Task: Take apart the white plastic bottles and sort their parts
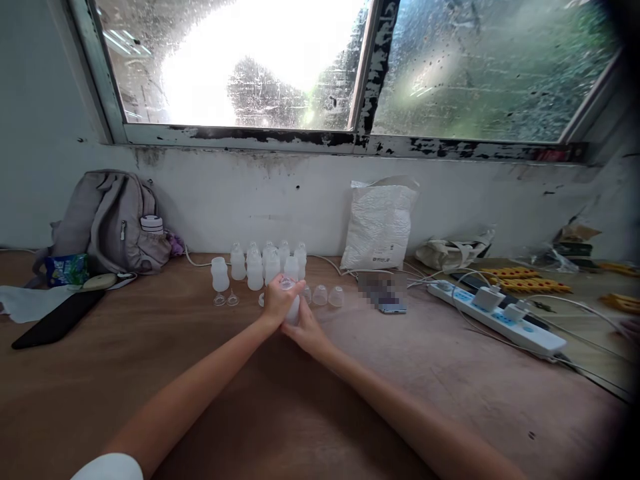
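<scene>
Both of my hands are closed around one frosted baby bottle (293, 311), tilted above the table. My left hand (277, 303) wraps its upper part, near the clear top. Lower down, my right hand (309, 329) grips the body. Behind them several frosted bottles (255, 268) with clear tops stand in a cluster. One bottle without a top (220, 275) stands at the left of the group. Clear teats (233, 299) lie in front of it. Beside my right hand, clear domed caps (321, 296) sit in a row; my hands partly hide this row.
A grey backpack (113, 223) leans on the wall at left, near a black flat object (57, 320). At back right are a white plastic bag (380, 227), a phone (393, 308), a power strip (500, 320) with cables, and yellow parts (533, 285). The wall and window bound the table.
</scene>
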`<state>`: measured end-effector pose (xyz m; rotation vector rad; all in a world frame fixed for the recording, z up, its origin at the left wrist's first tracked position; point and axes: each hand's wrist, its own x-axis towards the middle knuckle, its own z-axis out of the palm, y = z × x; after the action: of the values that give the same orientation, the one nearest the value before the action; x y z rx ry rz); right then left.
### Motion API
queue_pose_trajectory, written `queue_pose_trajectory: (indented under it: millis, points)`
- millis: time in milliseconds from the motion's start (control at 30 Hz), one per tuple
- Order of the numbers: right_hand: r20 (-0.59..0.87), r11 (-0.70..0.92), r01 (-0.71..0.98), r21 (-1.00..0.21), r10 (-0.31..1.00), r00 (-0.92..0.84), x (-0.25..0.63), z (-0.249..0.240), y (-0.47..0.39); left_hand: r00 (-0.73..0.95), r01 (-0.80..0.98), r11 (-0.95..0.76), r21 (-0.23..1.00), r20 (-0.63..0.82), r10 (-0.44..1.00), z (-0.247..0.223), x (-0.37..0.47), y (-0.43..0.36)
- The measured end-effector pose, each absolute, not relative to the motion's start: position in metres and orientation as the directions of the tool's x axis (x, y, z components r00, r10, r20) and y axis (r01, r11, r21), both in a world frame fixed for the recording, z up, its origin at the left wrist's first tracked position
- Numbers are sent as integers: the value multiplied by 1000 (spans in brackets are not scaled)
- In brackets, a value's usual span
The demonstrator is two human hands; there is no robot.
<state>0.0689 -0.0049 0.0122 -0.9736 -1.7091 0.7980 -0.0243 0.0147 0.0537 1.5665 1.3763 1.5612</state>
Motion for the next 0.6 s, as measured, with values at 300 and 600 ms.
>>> queue_pose_trajectory:
  millis: [300,600]
  points:
    - [306,371,47,-928,826,-473,80,5,-13,229,-58,-360,931,363,903,50,-49,-29]
    - [291,388,101,-916,817,-498,80,4,-10,563,-221,-6,975,132,816,53,-81,-10]
